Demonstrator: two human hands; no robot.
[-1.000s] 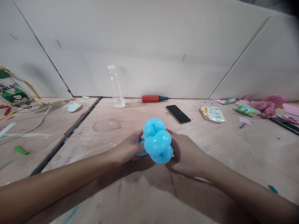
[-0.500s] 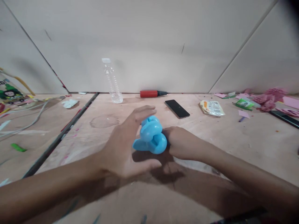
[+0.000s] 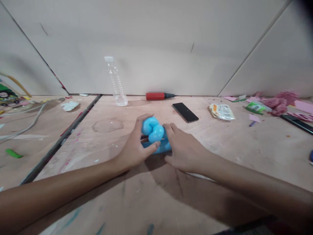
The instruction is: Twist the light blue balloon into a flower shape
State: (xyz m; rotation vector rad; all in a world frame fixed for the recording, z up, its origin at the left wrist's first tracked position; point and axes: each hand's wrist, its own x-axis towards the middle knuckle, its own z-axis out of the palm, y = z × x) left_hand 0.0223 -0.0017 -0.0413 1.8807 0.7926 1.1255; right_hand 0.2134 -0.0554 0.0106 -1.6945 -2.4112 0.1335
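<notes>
Between my hands is a blue twisted balloon (image 3: 156,132), with rounded, folded lobes on top and a longer straight part below. My left hand (image 3: 135,143) is curled round its left side, the thumb pressing the front and the fingers behind the lobes. From the right, my right hand (image 3: 184,147) closes over the other end, its fingers bent over the blue part. That end of the balloon is hidden under the right hand.
Behind stand a clear plastic bottle (image 3: 116,83), a red hand pump (image 3: 156,96), a black phone (image 3: 185,112) and a plastic packet (image 3: 222,112). Pink scraps (image 3: 278,104) lie at the right; a white cable (image 3: 36,119) and a green piece (image 3: 14,153) at the left. A dark gap (image 3: 66,137) crosses the wooden surface.
My left hand has closed from a wide spread onto the balloon. The balloon has turned so its long lower part shows, and my right hand has shifted from a fist to lying over its end.
</notes>
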